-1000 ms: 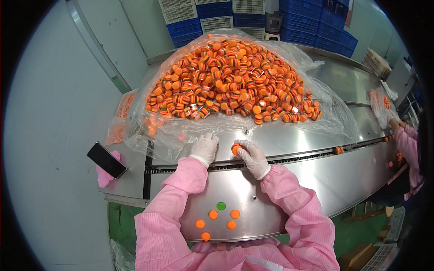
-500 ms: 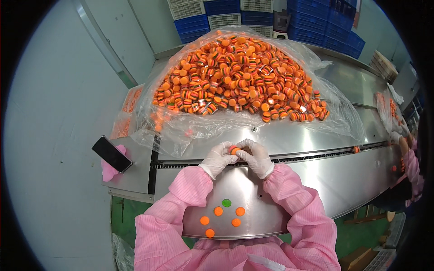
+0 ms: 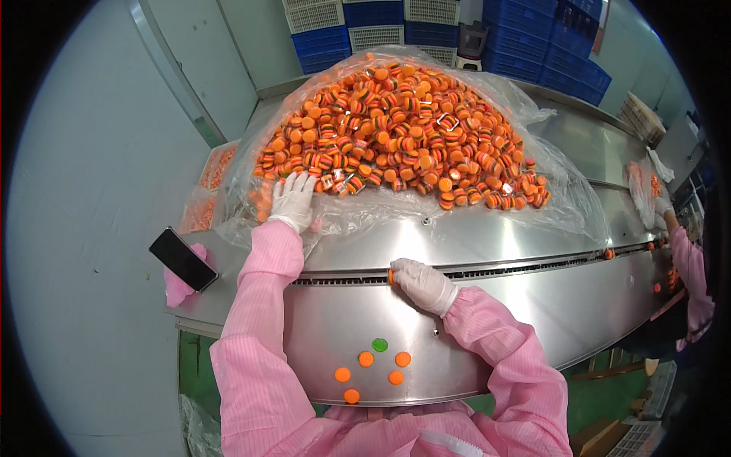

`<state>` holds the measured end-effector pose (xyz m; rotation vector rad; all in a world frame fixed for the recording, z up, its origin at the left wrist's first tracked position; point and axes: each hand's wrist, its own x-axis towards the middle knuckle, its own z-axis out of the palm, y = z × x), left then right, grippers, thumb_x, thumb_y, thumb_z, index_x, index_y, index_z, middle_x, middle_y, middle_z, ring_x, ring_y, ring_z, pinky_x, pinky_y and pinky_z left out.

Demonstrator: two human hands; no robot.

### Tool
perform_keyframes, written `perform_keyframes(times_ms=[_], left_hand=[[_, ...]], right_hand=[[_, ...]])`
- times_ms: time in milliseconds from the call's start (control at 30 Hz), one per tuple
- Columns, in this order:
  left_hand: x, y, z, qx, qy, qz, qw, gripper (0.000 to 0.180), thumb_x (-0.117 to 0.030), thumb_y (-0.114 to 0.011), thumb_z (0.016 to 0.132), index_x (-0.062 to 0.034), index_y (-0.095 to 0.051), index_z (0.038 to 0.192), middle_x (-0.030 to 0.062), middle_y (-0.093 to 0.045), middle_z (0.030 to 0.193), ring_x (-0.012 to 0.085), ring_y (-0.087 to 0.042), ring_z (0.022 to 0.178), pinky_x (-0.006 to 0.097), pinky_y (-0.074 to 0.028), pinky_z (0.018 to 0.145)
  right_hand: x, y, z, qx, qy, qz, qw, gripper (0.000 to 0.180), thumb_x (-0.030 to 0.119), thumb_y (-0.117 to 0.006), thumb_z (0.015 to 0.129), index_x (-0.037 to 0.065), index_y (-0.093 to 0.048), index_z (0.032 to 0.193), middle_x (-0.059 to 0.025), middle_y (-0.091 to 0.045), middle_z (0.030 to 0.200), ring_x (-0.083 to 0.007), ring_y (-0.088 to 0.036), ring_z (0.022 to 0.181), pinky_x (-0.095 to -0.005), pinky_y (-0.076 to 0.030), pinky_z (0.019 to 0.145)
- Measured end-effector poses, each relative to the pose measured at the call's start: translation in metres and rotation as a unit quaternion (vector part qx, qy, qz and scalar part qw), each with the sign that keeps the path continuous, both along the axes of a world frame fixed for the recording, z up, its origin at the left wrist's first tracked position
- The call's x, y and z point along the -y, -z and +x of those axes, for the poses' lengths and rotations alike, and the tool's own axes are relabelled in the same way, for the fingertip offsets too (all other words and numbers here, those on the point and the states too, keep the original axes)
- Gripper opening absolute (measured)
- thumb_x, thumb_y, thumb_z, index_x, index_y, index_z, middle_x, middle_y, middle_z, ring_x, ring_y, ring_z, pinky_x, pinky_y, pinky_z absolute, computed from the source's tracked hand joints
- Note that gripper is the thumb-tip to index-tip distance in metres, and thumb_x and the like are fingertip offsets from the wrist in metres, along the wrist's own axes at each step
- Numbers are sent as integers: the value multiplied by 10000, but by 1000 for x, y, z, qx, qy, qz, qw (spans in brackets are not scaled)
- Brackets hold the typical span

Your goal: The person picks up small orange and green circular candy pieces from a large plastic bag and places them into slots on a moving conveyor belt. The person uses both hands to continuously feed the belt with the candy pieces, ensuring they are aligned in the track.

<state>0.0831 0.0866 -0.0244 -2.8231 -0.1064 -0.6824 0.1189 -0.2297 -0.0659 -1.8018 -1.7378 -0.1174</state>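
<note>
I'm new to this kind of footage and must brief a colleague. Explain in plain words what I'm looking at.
No robot here: a person works by hand, wearing white gloves. The view comes from a wide fisheye camera on that person's head, looking down, so straight edges bend near the rim.

The left hand, fingers spread, is at the near edge of a candy heap on clear plastic sheeting. The right hand touches an orange candy at the slotted track across the steel table; whether it grips it is hard to tell.

Nearer the body lie five orange discs and one green disc.
</note>
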Motion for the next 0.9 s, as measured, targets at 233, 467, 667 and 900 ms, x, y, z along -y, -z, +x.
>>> perform_keyframes(times_ms=[233,467,667,900], left_hand=[[55,-23,-32,-277,27,-46,959,164,-75,-568,682,-60,-601,842,127,-614,883,253,-601,865,388,-489,683],[67,31,-88,-149,135,-264,944,208,-144,-519,833,-130,-535,1039,150,-546,849,365,-577,732,441,-471,609],[38,22,-59,-62,-144,-398,904,250,-152,-502,846,-105,-499,1092,214,-602,798,399,-574,799,455,-458,701],[21,39,-23,-128,-90,-265,952,263,-126,-599,748,-116,-531,1001,176,-459,953,386,-533,888,429,-460,745]], right_hand=[[29,-4,9,101,72,-18,992,234,100,-528,764,32,-541,987,-154,-563,1034,-287,-552,946,-398,-431,814],[-97,-19,83,138,101,-9,985,198,81,-506,738,56,-550,930,-116,-529,1027,-292,-513,965,-382,-442,774],[-180,-20,107,162,179,-189,952,210,103,-455,847,51,-513,1041,-107,-523,1039,-288,-527,972,-353,-461,815],[-171,-22,111,217,186,-90,954,186,89,-516,773,50,-520,955,-114,-570,845,-277,-544,852,-387,-439,674]])
